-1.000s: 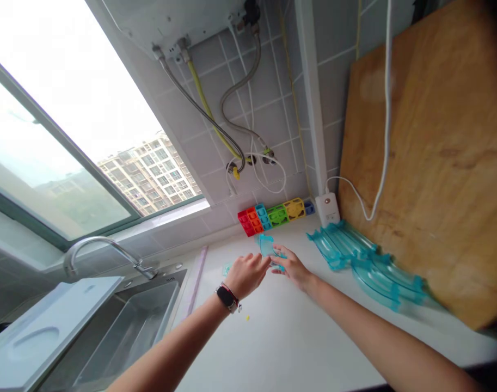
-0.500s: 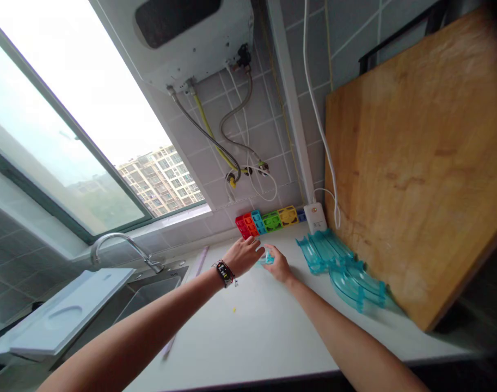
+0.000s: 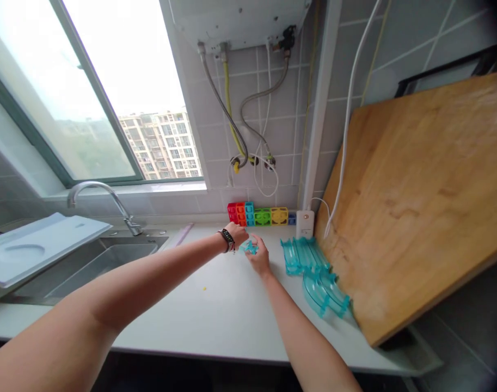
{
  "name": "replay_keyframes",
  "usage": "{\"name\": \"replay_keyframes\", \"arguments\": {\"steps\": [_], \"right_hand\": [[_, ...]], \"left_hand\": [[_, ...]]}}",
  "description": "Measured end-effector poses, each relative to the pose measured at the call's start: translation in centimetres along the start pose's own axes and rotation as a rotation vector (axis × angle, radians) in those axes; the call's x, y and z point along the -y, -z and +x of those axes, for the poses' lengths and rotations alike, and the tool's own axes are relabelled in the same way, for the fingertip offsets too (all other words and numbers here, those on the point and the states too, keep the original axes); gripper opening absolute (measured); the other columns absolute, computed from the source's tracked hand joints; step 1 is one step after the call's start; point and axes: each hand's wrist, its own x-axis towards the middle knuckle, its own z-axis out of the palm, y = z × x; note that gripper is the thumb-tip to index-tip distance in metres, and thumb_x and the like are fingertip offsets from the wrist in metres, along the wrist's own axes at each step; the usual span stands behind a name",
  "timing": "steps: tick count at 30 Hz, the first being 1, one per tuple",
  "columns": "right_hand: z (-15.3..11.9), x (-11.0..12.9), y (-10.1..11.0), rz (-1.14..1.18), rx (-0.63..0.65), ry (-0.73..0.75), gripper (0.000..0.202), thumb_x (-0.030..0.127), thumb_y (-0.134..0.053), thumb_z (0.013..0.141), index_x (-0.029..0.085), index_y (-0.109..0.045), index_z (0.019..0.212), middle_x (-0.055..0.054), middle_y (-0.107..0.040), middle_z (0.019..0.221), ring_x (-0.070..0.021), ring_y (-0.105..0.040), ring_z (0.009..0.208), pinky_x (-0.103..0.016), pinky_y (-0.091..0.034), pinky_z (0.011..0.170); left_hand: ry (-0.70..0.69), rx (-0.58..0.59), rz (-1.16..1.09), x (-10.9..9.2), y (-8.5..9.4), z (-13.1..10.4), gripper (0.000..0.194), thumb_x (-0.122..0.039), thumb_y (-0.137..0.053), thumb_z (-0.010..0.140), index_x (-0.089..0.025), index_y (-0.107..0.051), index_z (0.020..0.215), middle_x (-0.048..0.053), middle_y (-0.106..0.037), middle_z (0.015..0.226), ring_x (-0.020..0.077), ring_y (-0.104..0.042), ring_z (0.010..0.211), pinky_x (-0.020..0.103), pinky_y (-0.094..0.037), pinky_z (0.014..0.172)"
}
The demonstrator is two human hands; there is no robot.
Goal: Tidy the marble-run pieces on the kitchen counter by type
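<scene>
My right hand [image 3: 259, 257] curls its thumb and fingers around a small translucent teal plastic piece [image 3: 251, 248] above the white counter. Close on its left, my left hand [image 3: 238, 234] wears a dark-screened wristband and reaches toward the same piece. Its fingers point down and away, mostly hidden by the back of the hand, so its grip cannot be made out. Behind both hands stands a row of colored toy blocks [image 3: 263, 216] in red, orange, blue, green and yellow. Teal curved track pieces [image 3: 322, 288] and straight teal track pieces [image 3: 303, 255] lie to the right.
A large wooden board [image 3: 428, 201] leans at the right, beside a white box [image 3: 305, 223] and a hanging white cable [image 3: 346, 120]. A sink [image 3: 121, 250] with a faucet [image 3: 109, 190] and a white lid [image 3: 48, 245] is at the left. A tiny yellow bit [image 3: 204, 288] lies on the counter [image 3: 215, 326].
The view has tilted level and shifted, bringing more of the sink and front edge into sight. Both hands stay close together around the teal piece.
</scene>
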Motion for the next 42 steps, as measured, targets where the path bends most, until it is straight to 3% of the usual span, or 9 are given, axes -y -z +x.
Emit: {"name": "replay_keyframes", "arguments": {"steps": [4,8,12,17,27,32,36,39,42], "right_hand": [[0.3,-0.6,0.1,0.022,-0.07,-0.077,0.068,0.024,-0.074,0.069,0.022,-0.053,0.134,-0.01,-0.065,0.12,-0.0204,-0.069,0.089,-0.031,-0.059,0.074],[0.5,-1.0,0.4,0.015,-0.05,-0.204,0.045,0.037,-0.065,0.089,0.018,-0.054,0.128,-0.004,-0.068,0.096,-0.0139,-0.067,0.064,-0.025,-0.056,0.055],[0.1,-1.0,-0.3,-0.04,0.089,-0.299,0.026,0.036,-0.06,0.101,0.014,-0.063,0.115,-0.003,-0.069,0.094,-0.0133,-0.067,0.07,-0.028,-0.058,0.061],[-0.8,-0.7,-1.4,-0.137,0.273,-0.343,0.027,0.034,-0.064,0.099,0.016,-0.064,0.119,-0.007,-0.069,0.113,-0.0193,-0.069,0.092,-0.038,-0.061,0.079],[-0.9,-0.3,-1.1,-0.319,0.449,-0.279,0.028,0.035,-0.063,0.1,0.017,-0.064,0.121,-0.008,-0.067,0.119,-0.0211,-0.069,0.098,-0.041,-0.059,0.085],[-3.0,1.2,-2.2,-0.329,0.605,-0.129,0.018,0.033,-0.071,0.091,0.016,-0.069,0.086,-0.001,-0.07,0.083,-0.0158,-0.066,0.075,-0.032,-0.055,0.074],[-3.6,1.6,-2.6,-0.321,0.599,-0.064,0.016,0.022,-0.073,0.077,0.019,-0.063,0.064,0.001,-0.063,0.064,-0.0166,-0.059,0.066,-0.027,-0.046,0.065],[-3.2,1.4,-2.5,-0.299,0.566,-0.06,0.002,0.019,-0.067,0.074,0.018,-0.065,0.074,-0.001,-0.065,0.07,-0.019,-0.06,0.07,-0.027,-0.046,0.065],[-2.9,1.3,-2.4,-0.256,0.552,-0.042,0.019,0.016,-0.064,0.074,0.018,-0.067,0.092,-0.004,-0.07,0.084,-0.022,-0.062,0.083,-0.03,-0.05,0.073]], "left_hand": [[0.072,0.021,-0.049,0.4,0.3,0.0,0.03,-0.035,-0.066,0.095,-0.015,-0.066,0.117,0.009,-0.068,0.12,0.0245,-0.066,0.108,0.047,-0.055,0.094],[0.163,-0.001,-0.107,0.9,0.6,0.4,0.033,-0.036,-0.065,0.096,-0.016,-0.064,0.122,0.009,-0.067,0.12,0.0239,-0.067,0.106,0.045,-0.057,0.091],[0.201,-0.057,-0.162,0.2,0.8,1.3,0.036,-0.035,-0.065,0.096,-0.016,-0.061,0.127,0.01,-0.066,0.123,0.0249,-0.066,0.108,0.047,-0.056,0.093],[0.18,-0.099,-0.257,-2.0,1.0,2.8,0.038,-0.037,-0.065,0.096,-0.016,-0.061,0.127,0.01,-0.065,0.123,0.025,-0.066,0.107,0.047,-0.056,0.092],[0.231,-0.039,-0.449,-5.1,0.9,5.2,0.037,-0.037,-0.064,0.097,-0.017,-0.061,0.128,0.011,-0.064,0.127,0.0252,-0.065,0.109,0.047,-0.056,0.092],[0.298,0.04,-0.575,-5.0,0.9,6.4,0.036,-0.038,-0.063,0.097,-0.017,-0.061,0.126,0.01,-0.064,0.125,0.0246,-0.066,0.108,0.046,-0.057,0.091],[0.329,0.135,-0.7,-5.4,0.8,7.2,0.035,-0.036,-0.064,0.097,-0.016,-0.062,0.126,0.01,-0.065,0.124,0.0239,-0.067,0.105,0.044,-0.059,0.088],[0.301,0.12,-0.782,-6.3,0.5,7.3,0.036,-0.035,-0.063,0.097,-0.016,-0.061,0.128,0.011,-0.064,0.127,0.0245,-0.066,0.107,0.045,-0.058,0.089],[0.257,0.048,-0.843,-7.3,0.3,7.3,0.036,-0.035,-0.063,0.098,-0.017,-0.06,0.129,0.011,-0.063,0.129,0.0247,-0.066,0.108,0.046,-0.058,0.091]]}}
